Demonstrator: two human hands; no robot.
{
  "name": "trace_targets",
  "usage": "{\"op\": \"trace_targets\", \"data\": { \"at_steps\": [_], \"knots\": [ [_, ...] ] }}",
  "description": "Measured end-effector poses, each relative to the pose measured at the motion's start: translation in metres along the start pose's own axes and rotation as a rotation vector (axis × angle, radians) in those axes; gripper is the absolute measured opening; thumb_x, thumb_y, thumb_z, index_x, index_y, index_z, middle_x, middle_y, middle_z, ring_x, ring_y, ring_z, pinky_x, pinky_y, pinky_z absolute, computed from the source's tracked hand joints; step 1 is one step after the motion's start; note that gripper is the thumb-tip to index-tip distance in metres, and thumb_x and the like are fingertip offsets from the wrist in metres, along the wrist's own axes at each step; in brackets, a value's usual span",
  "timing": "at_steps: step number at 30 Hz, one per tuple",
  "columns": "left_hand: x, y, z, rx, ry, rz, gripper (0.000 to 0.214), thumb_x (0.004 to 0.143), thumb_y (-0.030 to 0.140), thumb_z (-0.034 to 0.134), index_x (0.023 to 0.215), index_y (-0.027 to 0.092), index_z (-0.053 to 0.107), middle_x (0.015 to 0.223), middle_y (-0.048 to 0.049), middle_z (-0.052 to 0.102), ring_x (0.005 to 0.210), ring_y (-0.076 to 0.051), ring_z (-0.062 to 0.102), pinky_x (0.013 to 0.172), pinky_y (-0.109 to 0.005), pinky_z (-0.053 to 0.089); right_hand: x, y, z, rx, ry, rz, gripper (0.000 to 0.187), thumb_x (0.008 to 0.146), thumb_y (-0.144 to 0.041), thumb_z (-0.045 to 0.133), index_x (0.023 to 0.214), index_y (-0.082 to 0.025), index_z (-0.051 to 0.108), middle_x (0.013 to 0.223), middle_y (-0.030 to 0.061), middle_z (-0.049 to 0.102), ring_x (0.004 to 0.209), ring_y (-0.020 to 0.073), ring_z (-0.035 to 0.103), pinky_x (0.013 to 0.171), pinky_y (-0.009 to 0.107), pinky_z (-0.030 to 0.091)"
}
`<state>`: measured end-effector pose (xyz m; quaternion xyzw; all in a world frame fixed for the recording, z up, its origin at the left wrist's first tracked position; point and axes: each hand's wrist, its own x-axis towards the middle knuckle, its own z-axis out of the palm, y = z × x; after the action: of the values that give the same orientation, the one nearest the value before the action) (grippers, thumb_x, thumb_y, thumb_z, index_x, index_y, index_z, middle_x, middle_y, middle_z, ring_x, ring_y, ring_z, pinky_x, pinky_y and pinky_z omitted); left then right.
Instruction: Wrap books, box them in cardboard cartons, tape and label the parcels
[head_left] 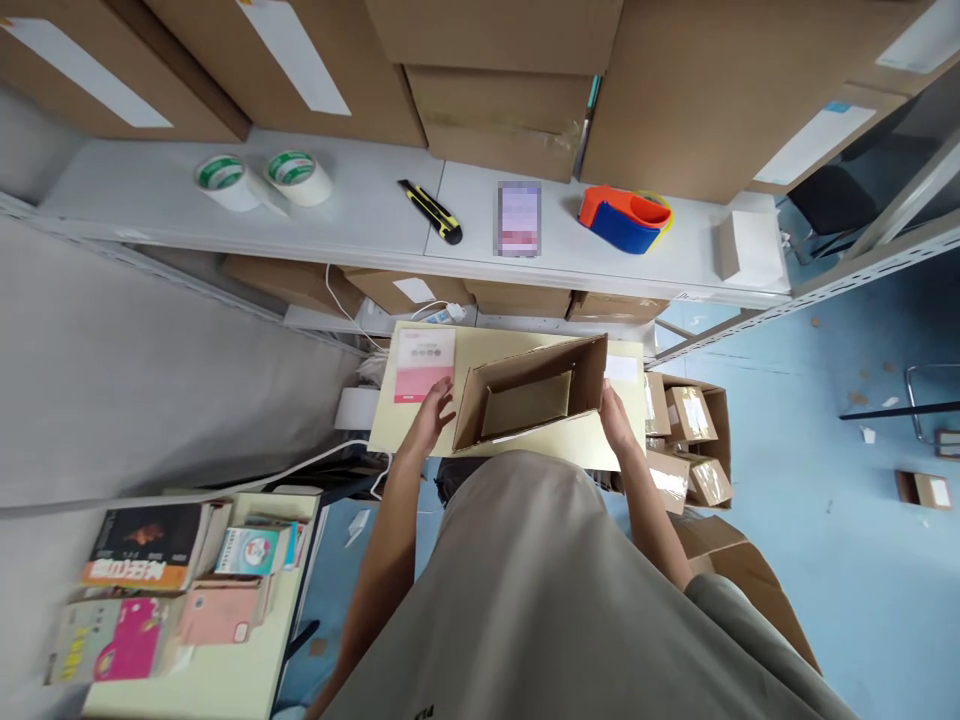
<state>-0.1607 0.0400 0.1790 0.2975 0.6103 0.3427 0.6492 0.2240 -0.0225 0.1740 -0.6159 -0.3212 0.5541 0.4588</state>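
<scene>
An open cardboard box [525, 395] lies tilted on a pale yellow tabletop [495, 350] in front of me. My left hand [433, 415] rests against the box's left end, fingers partly curled on its edge. My right hand [616, 418] presses the box's right side with the fingers wrapped on it. The inside of the box looks empty. A pink and white booklet [424, 365] lies on the tabletop just left of the box, near my left hand.
A grey shelf [375, 220] ahead carries two tape rolls [259, 178], a yellow-black utility knife [431, 212], a tape dispenser [626, 218] and a white box [750, 248]. Large cartons stack behind. Books [172, 580] lie lower left; a carton of small boxes [694, 440] stands right.
</scene>
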Motion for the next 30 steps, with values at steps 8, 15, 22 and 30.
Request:
{"op": "trace_targets", "data": {
  "at_steps": [8, 15, 22, 30],
  "knots": [
    [-0.027, -0.006, 0.005, -0.108, -0.111, 0.054, 0.072, 0.078, 0.066, 0.091, 0.135, 0.024, 0.078, 0.14, -0.0114, 0.083, 0.139, -0.038, 0.073, 0.107, -0.045, 0.064, -0.012, -0.015, 0.005, -0.069, 0.03, -0.031, 0.09, 0.102, -0.096, 0.055, 0.145, -0.022, 0.082, 0.146, 0.0125, 0.084, 0.154, 0.0424, 0.063, 0.128, 0.059, 0.057],
    [-0.013, 0.002, 0.008, 0.186, -0.063, 0.2, 0.095, 0.067, 0.076, 0.103, 0.137, 0.019, 0.074, 0.145, -0.0212, 0.081, 0.139, -0.043, 0.076, 0.115, -0.055, 0.063, -0.021, -0.017, 0.024, -0.141, 0.123, -0.008, 0.094, 0.091, -0.105, 0.06, 0.123, -0.019, 0.084, 0.126, 0.0156, 0.087, 0.122, 0.0406, 0.074, 0.111, 0.054, 0.062],
    [-0.003, -0.015, 0.006, 0.298, 0.054, 0.342, 0.099, 0.074, 0.082, 0.094, 0.145, 0.021, 0.064, 0.149, -0.0227, 0.074, 0.145, -0.044, 0.071, 0.123, -0.063, 0.059, -0.017, -0.017, 0.027, -0.152, 0.128, -0.029, 0.09, 0.096, -0.101, 0.059, 0.127, -0.02, 0.083, 0.117, 0.0143, 0.086, 0.12, 0.0375, 0.073, 0.109, 0.049, 0.061],
    [-0.006, -0.006, 0.014, 0.7, -0.062, 0.69, 0.099, 0.092, 0.045, 0.085, 0.181, 0.022, 0.046, 0.186, -0.022, 0.04, 0.18, -0.046, 0.03, 0.148, -0.066, 0.026, -0.022, -0.01, 0.021, -0.155, 0.057, -0.041, 0.094, 0.094, -0.105, 0.054, 0.124, -0.02, 0.081, 0.119, 0.0126, 0.086, 0.117, 0.0358, 0.072, 0.111, 0.052, 0.062]
  ]
}}
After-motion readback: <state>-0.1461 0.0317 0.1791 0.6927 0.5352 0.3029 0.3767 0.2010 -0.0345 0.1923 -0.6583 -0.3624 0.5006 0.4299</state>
